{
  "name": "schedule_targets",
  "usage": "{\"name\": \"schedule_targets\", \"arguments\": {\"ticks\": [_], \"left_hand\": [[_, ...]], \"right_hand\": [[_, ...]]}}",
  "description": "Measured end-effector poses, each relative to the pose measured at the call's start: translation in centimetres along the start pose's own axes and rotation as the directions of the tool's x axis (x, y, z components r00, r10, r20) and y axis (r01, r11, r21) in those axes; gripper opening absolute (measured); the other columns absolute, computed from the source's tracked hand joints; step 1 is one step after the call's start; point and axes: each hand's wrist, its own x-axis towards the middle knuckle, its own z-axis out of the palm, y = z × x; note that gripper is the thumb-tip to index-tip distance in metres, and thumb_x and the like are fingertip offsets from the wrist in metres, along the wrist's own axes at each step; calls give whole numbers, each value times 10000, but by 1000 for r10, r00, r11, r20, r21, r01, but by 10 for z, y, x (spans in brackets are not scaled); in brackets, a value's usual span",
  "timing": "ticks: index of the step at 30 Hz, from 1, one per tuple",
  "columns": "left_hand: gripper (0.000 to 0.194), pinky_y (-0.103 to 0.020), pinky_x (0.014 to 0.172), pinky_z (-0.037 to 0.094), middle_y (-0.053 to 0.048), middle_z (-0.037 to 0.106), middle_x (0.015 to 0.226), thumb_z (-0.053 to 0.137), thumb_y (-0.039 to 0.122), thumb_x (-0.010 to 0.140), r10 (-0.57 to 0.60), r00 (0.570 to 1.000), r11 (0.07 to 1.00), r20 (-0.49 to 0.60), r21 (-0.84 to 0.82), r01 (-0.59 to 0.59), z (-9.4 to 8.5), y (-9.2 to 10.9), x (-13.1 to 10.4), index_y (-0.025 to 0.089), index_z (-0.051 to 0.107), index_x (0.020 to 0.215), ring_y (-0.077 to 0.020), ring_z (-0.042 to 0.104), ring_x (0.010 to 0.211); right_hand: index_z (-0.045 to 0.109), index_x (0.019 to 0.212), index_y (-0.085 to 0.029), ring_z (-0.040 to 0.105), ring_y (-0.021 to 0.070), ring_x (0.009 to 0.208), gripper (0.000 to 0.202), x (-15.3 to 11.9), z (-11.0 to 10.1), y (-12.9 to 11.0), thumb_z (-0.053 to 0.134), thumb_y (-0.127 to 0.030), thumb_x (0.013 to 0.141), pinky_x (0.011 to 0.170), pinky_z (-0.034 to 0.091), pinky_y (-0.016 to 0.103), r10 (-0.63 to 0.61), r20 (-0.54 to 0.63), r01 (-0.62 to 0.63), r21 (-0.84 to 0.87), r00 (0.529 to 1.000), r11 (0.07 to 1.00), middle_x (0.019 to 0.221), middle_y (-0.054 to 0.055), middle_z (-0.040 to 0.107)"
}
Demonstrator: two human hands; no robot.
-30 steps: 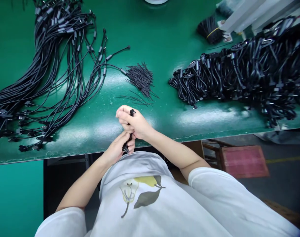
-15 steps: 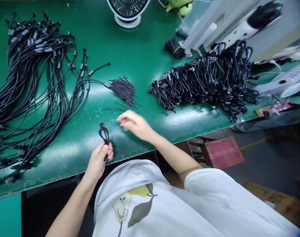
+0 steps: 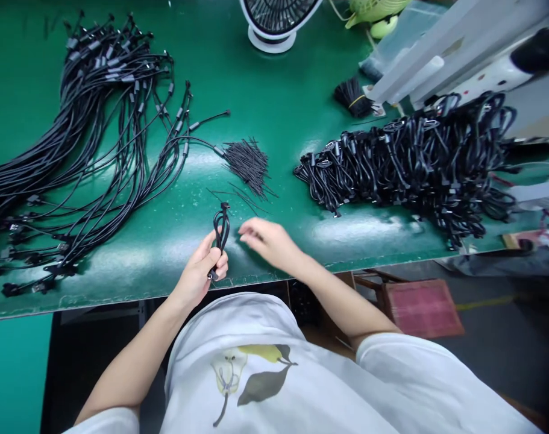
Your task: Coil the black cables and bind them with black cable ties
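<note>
Long cables (image 3: 106, 138) are lying across the table (image 3: 296, 78)'s left side. The left hand (image 3: 202, 271) is gripping a looped cable (image 3: 222, 232) near the table's front edge. Ties (image 3: 247, 166) are lying beyond. The right hand (image 3: 272, 241) is hovering apart, fingers loosely curled, holding nothing visible. Bundles (image 3: 392, 163) are lying rightward.

Passage between long cables (image 3: 70, 132) and coiled cables (image 3: 392, 163), thin strips (image 3: 247, 164) midway

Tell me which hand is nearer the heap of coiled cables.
Right. The right hand is left of the heap; the left hand, holding a looped cable, is farther left.
</note>
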Motion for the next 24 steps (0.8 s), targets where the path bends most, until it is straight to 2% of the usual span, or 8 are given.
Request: {"name": "schedule_targets", "arguments": {"ticks": [3,6,9,11,13,16,19,24], "left_hand": [[447,-215,501,278,42,427,652,692,428,814,73,997,989,-30,130,-69,-3,-5,3,146,604,1149,-75,373,525],[416,-248,542,312,34,458,607,605,448,861,235,968,890,-88,420,-178,-8,-8,5,111,652,1099,-100,393,543],[435,-259,548,313,54,433,548,545,428,877,337,934,777,-116,594,-207,-12,-7,6,103,640,1150,-110,380,524],[380,-252,530,302,59,423,536,521,400,870,315,944,765,-95,614,-193,-16,-5,7,113,652,1081,-107,372,513],[295,-239,503,285,52,436,527,508,390,854,228,972,776,-61,613,-144,-20,-4,8,134,649,899,-104,371,500],[288,-224,472,273,40,446,503,546,423,810,116,992,806,-55,589,-62,-23,-3,7,168,538,678,-98,366,474],[330,-208,445,231,56,416,499,649,470,736,16,999,881,-50,473,9,-21,2,4,171,519,685,-79,318,447],[409,-192,438,154,82,350,493,784,466,621,-141,990,937,-17,321,139,-14,7,3,169,508,676,-51,220,450]], "right_hand": [[605,1031,-153,565,109,766,164,-8,25,-20,464,-177,951,699,408,218,-187,24,187,-15,982,982,876,29,639],[615,894,-152,495,120,656,190,-5,33,-27,440,-183,961,632,357,263,-359,-30,323,-372,933,870,726,13,574],[613,852,-144,454,137,639,248,7,24,-30,397,-152,973,606,312,313,-612,120,544,-612,782,575,705,21,552],[628,944,-110,514,149,782,252,16,15,-33,377,-113,968,650,345,319,-723,261,683,-626,639,377,911,77,617],[623,1049,-79,535,173,966,273,23,8,-38,364,-92,965,711,380,322,-745,382,760,-601,546,249,1153,128,595],[624,988,-88,561,175,904,298,29,5,-47,328,-116,984,683,392,319,-674,510,810,-536,535,238,1054,122,621],[607,869,-123,563,161,749,369,33,7,-53,278,-191,1021,641,392,311,-647,584,863,-428,491,269,802,65,602],[605,771,-120,571,159,719,364,39,9,-57,351,-221,1010,608,387,312,-643,642,905,-352,418,238,755,65,585]]}}
